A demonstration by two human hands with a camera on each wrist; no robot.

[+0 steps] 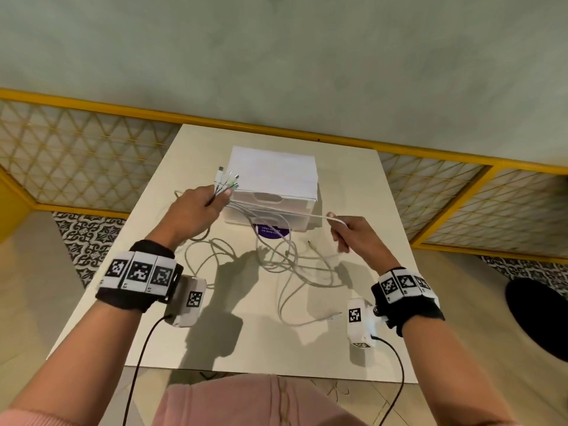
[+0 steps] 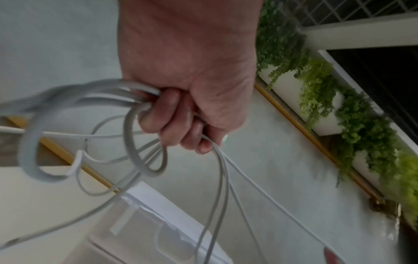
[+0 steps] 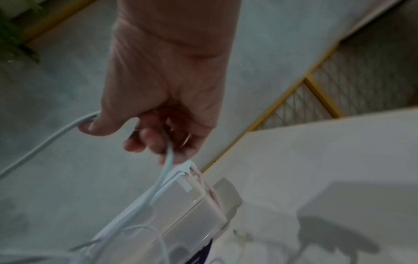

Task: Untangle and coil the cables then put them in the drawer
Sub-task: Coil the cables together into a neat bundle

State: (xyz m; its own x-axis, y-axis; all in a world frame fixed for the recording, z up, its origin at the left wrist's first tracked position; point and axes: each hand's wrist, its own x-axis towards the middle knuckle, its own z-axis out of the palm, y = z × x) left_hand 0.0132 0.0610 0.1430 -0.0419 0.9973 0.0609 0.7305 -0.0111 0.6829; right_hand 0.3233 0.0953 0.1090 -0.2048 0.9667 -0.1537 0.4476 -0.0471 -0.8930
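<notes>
- Our left hand is raised above the bench, fist curled tight around a bunch of white cables, with the connector ends fanning out past the knuckles.
- The left wrist view shows the same thing from below: fingers wrapped round several strands, thick blurry loops hanging off to one side, thinner lines running down and away.
- Our right hand is up too, off to the right and well apart from the left, with one single cable pinched between thumb and fingers. That strand stretches pretty much straight across to the left hand.
- On the right wrist view the cable comes in by the thumb and drops out past the curled fingers. It's blurry, so the exact finger placement is hard to call.
- The rest of the cables sag in a loose tangle on the bench below and between both hands, one end lying close to our right wrist.
- The drawer unit sits just beyond the hands, a clear plastic box with two drawers, both looking closed.
- A purple round sticker peeks out on the bench at the unit's front edge.
</notes>
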